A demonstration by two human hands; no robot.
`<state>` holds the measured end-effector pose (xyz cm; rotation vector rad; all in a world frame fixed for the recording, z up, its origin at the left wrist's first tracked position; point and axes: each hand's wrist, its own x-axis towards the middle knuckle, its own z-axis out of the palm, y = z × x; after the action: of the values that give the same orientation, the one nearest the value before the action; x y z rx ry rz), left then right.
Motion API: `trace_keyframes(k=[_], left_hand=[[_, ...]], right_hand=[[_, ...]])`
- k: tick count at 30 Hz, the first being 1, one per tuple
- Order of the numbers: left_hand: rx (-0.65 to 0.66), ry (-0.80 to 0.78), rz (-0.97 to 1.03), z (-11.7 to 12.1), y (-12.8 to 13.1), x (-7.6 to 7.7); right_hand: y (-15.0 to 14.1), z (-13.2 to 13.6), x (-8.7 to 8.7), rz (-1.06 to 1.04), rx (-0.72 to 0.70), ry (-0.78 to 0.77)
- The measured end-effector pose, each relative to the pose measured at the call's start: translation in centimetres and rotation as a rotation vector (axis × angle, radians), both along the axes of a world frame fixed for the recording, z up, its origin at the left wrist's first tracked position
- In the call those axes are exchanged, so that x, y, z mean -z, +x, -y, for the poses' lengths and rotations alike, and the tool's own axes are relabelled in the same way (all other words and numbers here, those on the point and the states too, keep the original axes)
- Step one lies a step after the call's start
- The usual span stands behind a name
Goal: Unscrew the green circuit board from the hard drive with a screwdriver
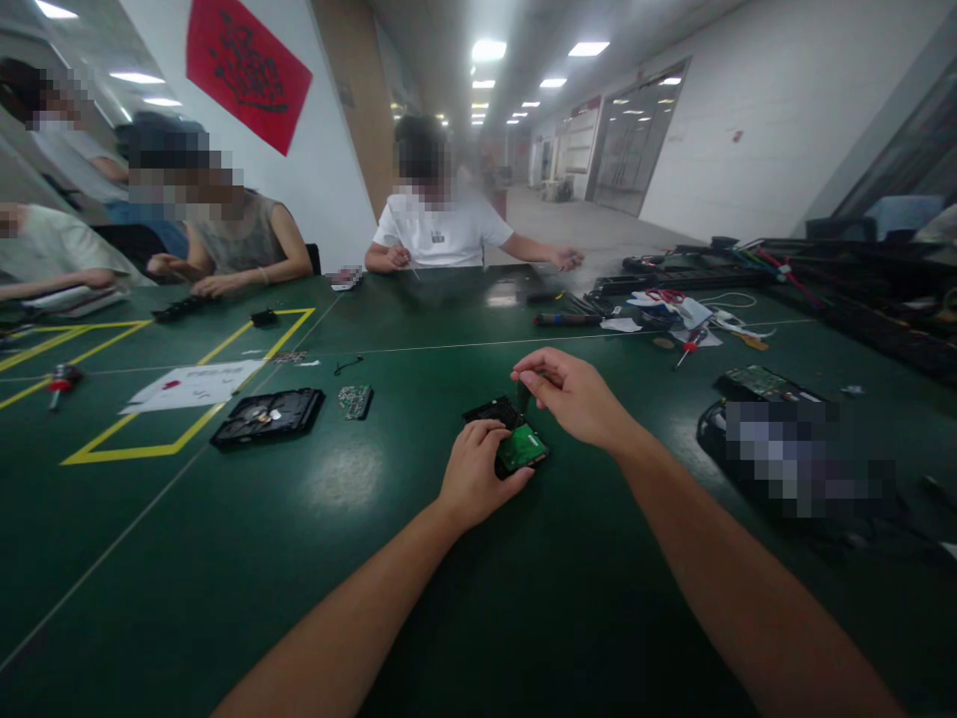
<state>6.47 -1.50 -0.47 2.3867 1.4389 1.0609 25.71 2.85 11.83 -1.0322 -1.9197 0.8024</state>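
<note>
On the green tabletop before me lies a hard drive (524, 449), a black body with a bright green circuit board on its near part. My left hand (478, 469) grips it from the left side, fingers over the top and thumb along the near edge. Above its far right part, my right hand (564, 394) pinches a dark screwdriver (522, 397) held upright, tip pointing down to the drive. The fingers cover the screwdriver's top, and I cannot make out exactly where its tip touches.
To the left are an open black case (267, 417), a small circuit board (354, 402) and a paper sheet (194, 385). Rightward lie a black device (778, 384), a red-handled screwdriver (686, 347) and tangled cables (673, 304). Across the table sits a person (438, 224); others work at left.
</note>
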Motion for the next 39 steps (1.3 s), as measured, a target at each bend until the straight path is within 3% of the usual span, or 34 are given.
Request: trace_keyframes(k=[6,16,22,29,39], left_hand=[[-0.003,-0.004,-0.004,0.13,0.02,-0.2],[-0.007,-0.014,-0.006,0.21,0.04,-0.34],[-0.002,-0.006,0.006,0.12,0.05,-0.18],[-0.005,-0.013,-0.014,0.12,0.05,-0.18],[0.005,0.006,-0.008,0.16,0.06,-0.24]], right_hand=[[-0.13,0.06,0.15,0.019,0.068,0.01],[-0.55,0.2,0.09,-0.114,0.023,-0.115],[-0.26,0.35,-0.34,0.033,0.032,0.002],[-0.33,0.15,0.15,-0.084,0.003,-0.073],[0.0,0.14,-0.03,0.008,-0.01,-0.015]])
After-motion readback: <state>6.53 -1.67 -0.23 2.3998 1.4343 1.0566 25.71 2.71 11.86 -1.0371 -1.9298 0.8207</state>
